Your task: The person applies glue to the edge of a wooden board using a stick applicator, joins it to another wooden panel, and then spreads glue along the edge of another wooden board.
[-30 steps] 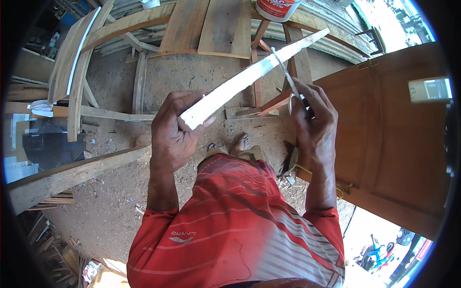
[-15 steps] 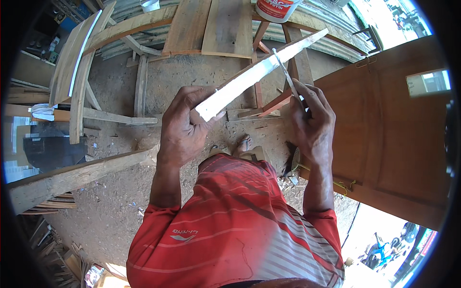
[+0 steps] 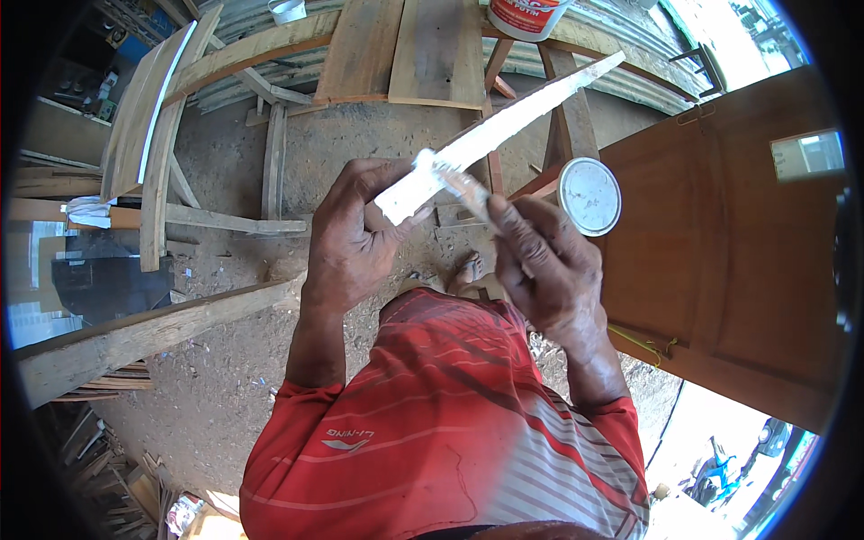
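Observation:
My left hand (image 3: 355, 243) grips the near end of a long narrow wooden board (image 3: 531, 106), which slants up and away to the right. White putty (image 3: 486, 141) coats the edge facing me. Between the thumb and fingers of my right hand (image 3: 553, 265) is a putty knife (image 3: 465, 189), slightly blurred. Its blade meets the coated edge close to my left hand, where a lump of putty gathers at the tip. My right fingers hide most of the knife's handle.
Beside my right hand is a round white lid (image 3: 589, 196). A white and red bucket (image 3: 526, 16) stands on the far bench. The large brown door (image 3: 711, 243) fills the right side. A timber beam (image 3: 153, 333) and wooden trestle (image 3: 155, 207) lie at left.
My right hand has moved left, bringing the putty knife down the board's edge toward my left hand. The lid has come into sight. My left hand keeps its grip on the board.

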Motion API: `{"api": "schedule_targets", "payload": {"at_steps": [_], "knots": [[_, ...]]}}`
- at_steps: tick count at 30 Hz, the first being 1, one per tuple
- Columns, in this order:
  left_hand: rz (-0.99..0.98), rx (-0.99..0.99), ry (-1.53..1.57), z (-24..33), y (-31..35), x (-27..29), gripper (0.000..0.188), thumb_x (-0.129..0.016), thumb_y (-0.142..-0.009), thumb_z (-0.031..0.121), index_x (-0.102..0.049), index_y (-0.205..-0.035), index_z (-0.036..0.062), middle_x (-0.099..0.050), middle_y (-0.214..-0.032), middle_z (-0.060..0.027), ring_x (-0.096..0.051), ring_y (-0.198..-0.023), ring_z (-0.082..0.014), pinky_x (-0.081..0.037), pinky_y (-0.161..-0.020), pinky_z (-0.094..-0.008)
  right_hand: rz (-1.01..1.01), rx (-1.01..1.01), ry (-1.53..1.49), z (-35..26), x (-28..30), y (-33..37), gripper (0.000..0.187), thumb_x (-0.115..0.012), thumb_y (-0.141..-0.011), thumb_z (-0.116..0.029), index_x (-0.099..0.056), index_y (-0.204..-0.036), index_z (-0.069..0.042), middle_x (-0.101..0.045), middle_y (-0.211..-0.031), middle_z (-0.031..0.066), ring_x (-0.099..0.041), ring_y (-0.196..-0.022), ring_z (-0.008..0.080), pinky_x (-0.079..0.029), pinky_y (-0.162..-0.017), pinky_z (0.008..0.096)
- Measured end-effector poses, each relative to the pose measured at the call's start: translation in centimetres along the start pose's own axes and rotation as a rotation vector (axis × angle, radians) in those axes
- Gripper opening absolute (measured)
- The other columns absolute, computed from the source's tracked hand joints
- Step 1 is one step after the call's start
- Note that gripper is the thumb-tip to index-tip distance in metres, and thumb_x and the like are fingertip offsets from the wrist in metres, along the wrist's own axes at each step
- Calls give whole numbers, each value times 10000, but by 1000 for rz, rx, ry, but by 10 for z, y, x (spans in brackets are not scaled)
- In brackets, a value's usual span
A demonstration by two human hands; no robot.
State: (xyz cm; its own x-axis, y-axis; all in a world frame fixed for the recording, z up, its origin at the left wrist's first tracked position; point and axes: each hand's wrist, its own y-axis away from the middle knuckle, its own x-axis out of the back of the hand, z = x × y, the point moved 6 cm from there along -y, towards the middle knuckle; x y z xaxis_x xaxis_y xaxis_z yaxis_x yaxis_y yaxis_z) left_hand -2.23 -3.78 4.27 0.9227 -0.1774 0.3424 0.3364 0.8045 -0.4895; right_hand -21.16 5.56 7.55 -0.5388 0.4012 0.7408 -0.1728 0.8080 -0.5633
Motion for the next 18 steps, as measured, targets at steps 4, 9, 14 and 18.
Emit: {"api": "schedule_targets", "payload": {"at_steps": [4,9,14,18], "knots": [[7,-3,-27,-4,1,4,513,-834,-787,-11,-639,-1254,72,-654,-1099,-112,-683,-991,-247,-562,-829,-355,104,-120,97,27,8,-15,550,-749,-816,20,-673,-1343,-115,-672,-1061,109,-700,-796,250,-580,-627,368],[12,42,31,-15,1,4,516,-837,-787,-5,-638,-1256,78,-649,-1104,-112,-681,-988,-249,-560,-835,-352,22,35,-66,-11,5,-14,559,-746,-807,14,-668,-1351,-90,-645,-1084,117,-695,-802,221,-587,-605,345],[6,43,20,-16,-2,6,510,-834,-791,-5,-630,-1251,74,-651,-1114,-112,-680,-999,-255,-556,-847,-352,-26,122,90,-20,-1,-12,621,-753,-781,21,-654,-1380,-112,-626,-1099,79,-687,-816,187,-585,-595,329],[10,42,-31,-10,-3,8,498,-830,-800,3,-627,-1249,71,-657,-1111,-117,-680,-1007,-259,-555,-855,-362,30,-67,197,16,3,-21,531,-724,-828,43,-667,-1339,-86,-656,-1074,102,-701,-820,219,-579,-627,348]]}}
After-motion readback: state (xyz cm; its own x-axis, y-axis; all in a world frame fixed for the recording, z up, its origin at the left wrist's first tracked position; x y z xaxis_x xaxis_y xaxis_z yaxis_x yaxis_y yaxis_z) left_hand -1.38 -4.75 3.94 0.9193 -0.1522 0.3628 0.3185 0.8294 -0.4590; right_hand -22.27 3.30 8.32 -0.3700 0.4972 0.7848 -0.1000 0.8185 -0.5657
